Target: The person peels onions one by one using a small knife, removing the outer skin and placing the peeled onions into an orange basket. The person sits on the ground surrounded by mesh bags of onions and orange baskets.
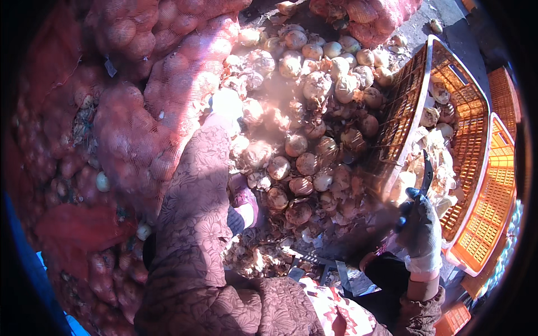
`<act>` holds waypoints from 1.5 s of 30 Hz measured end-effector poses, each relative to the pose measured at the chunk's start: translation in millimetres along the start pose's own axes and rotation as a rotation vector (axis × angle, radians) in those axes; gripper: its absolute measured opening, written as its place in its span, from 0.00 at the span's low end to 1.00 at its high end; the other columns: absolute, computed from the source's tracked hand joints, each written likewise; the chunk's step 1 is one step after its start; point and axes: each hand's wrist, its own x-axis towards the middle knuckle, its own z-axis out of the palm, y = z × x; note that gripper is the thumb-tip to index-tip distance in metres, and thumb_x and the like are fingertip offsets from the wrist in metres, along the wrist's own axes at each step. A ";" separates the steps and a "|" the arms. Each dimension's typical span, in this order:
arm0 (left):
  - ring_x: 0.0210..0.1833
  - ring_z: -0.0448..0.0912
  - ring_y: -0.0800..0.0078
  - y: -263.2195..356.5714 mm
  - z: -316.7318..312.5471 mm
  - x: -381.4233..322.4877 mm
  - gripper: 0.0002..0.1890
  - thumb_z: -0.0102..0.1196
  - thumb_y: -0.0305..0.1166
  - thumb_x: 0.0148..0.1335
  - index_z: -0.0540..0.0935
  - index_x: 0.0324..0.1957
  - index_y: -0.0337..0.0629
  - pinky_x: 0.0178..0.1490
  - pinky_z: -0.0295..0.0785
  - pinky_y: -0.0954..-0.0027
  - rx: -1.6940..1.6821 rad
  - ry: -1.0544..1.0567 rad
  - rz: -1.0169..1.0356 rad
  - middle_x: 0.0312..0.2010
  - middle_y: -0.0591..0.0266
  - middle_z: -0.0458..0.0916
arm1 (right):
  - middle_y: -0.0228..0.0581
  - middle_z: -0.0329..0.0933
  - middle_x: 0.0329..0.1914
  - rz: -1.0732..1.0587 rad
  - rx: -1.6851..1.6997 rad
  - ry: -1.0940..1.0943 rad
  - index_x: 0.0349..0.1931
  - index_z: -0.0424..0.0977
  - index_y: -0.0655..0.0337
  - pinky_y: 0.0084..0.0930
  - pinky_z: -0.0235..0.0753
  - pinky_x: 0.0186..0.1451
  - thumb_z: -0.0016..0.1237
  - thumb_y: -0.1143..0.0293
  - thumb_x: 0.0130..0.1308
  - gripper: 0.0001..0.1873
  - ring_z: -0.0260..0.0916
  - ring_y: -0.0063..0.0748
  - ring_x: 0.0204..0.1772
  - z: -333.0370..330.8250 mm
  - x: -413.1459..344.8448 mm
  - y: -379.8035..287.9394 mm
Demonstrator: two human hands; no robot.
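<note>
My right hand (421, 231), in a pale glove with dark blue fingertips, grips a small knife (428, 174) with a dark blade pointing up. The knife is over the near side of an orange plastic crate (466, 143). Inside that crate lie onions (431, 116) and pale, papery onion skins (435, 155). My left hand (227, 107) reaches out to the left edge of a heap of onions (296, 145) on the ground. Strong glare washes that hand out, so its fingers and anything in them cannot be made out.
Red mesh sacks of onions (191, 71) are piled along the left. Another mesh sack (374, 19) lies beyond the heap. A second orange crate (489, 210) stands against the first on the right. Loose skins (260, 256) litter the ground near my shoe (247, 203).
</note>
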 end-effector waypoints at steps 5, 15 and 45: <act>0.31 0.85 0.65 -20.0 18.0 -63.7 0.12 0.63 0.43 0.61 0.89 0.34 0.46 0.34 0.79 0.61 -0.571 0.243 -0.260 0.27 0.61 0.86 | 0.35 0.77 0.37 -0.029 -0.090 -0.076 0.58 0.75 0.58 0.31 0.78 0.33 0.49 0.57 0.77 0.18 0.77 0.33 0.35 9.7 -21.6 -4.3; 0.32 0.79 0.73 134.2 -14.3 -105.6 0.10 0.65 0.33 0.62 0.84 0.45 0.45 0.32 0.77 0.69 -1.797 0.110 -0.310 0.34 0.66 0.82 | 0.35 0.78 0.44 -0.157 -0.063 -0.291 0.59 0.75 0.59 0.23 0.78 0.45 0.47 0.63 0.77 0.16 0.76 0.24 0.41 -1.6 -39.3 -11.1; 0.64 0.75 0.58 260.4 -139.2 -204.2 0.36 0.64 0.48 0.66 0.67 0.69 0.41 0.68 0.74 0.54 -2.912 -0.397 0.571 0.61 0.52 0.75 | 0.53 0.84 0.48 -0.764 -0.674 -0.086 0.61 0.74 0.64 0.39 0.78 0.54 0.43 0.61 0.80 0.19 0.81 0.53 0.51 -19.7 -46.5 50.6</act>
